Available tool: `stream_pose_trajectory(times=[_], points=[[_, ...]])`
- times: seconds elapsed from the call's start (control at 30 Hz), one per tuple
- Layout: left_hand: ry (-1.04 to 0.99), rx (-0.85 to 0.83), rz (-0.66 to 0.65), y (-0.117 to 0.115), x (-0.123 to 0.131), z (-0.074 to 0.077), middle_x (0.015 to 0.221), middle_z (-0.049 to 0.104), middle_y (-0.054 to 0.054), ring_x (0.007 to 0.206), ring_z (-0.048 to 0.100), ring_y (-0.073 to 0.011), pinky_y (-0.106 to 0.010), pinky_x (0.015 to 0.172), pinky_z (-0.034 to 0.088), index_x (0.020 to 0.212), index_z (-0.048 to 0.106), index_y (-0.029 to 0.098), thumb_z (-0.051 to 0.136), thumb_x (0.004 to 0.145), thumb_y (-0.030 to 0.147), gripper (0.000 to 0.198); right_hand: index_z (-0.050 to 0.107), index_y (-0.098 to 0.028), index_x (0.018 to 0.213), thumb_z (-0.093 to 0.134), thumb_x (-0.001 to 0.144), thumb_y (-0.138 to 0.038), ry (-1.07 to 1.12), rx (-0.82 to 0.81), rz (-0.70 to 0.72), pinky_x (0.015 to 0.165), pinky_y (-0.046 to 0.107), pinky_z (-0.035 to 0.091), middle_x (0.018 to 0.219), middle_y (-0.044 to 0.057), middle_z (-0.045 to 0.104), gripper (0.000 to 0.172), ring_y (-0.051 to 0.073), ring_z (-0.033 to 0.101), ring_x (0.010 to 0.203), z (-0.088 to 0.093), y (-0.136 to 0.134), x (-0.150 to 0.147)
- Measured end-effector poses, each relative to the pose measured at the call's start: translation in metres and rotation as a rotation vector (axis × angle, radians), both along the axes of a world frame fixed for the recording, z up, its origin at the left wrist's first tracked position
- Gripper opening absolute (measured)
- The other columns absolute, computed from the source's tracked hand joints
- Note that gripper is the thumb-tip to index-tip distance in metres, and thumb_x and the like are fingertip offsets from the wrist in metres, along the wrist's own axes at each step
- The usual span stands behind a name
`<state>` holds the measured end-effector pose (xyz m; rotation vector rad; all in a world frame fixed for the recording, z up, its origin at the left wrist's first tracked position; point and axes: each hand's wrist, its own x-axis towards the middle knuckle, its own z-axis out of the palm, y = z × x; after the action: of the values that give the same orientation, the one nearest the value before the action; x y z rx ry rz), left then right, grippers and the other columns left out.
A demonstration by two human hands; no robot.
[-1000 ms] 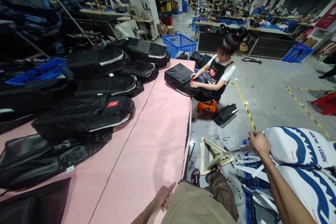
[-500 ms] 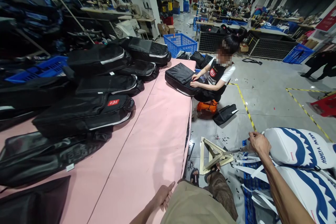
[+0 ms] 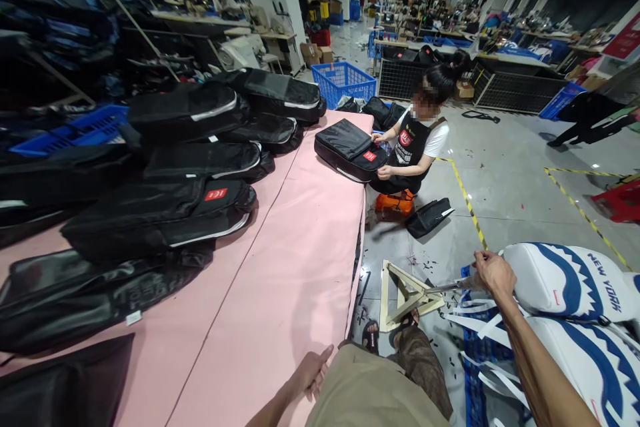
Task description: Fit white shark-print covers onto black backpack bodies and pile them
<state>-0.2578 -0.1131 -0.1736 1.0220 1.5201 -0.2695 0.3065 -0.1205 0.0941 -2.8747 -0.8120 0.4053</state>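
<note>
My right hand [image 3: 495, 273] is closed around the upper end of a metal pole [image 3: 447, 287], which rises from a cream triangular base [image 3: 395, 303] on the floor. Just beside that hand lie white bags with blue wavy bands and NEW YORK lettering [image 3: 565, 280]. Low beside my body, my left hand [image 3: 314, 373] hangs at the edge of the pink-covered table [image 3: 260, 300], thumb out and fingers loosely bent, with nothing seen in it. Several black bags [image 3: 165, 213] are piled on the table's left side; one bears a red label.
At the table's far corner a seated co-worker [image 3: 417, 133] handles a black bag [image 3: 345, 147] with a red label. Another black bag [image 3: 429, 217] lies on the floor. A blue crate [image 3: 344, 83] stands behind the table, and yellow-black tape [image 3: 467, 203] marks the floor.
The co-worker's hands have moved apart on the black bag, uncovering its red label. A person at the far right has shifted left. My hands have stayed put.
</note>
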Motion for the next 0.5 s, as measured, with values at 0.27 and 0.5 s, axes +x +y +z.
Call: stream_pose_trajectory(times=[0.27, 0.5], points=[[-0.083, -0.032, 0.035, -0.0008, -0.0019, -0.0028, 0.046, 0.054, -0.017, 0.042, 0.052, -0.0246, -0.038, 0.041, 0.038, 0.037, 0.042, 0.023, 0.055, 0.038, 0.119, 0.096, 0.088, -0.025, 0.117, 0.045, 0.112, -0.047, -0.004, -0.015, -0.005, 0.091, 0.039, 0.050, 0.118, 0.013, 0.087, 0.048, 0.035, 0.077, 0.116, -0.0004, 0.0004, 0.0015], [-0.060, -0.041, 0.033, 0.0006, 0.0031, 0.0037, 0.045, 0.052, -0.017, 0.039, 0.051, -0.0227, -0.036, 0.039, 0.038, 0.036, 0.043, 0.023, 0.059, 0.042, 0.116, 0.095, 0.088, -0.025, 0.118, 0.046, 0.111, -0.049, -0.006, 0.014, -0.008, 0.093, 0.040, 0.051, 0.116, 0.012, 0.088, 0.049, 0.035, 0.077, 0.115, -0.0066, -0.0013, 0.0052]])
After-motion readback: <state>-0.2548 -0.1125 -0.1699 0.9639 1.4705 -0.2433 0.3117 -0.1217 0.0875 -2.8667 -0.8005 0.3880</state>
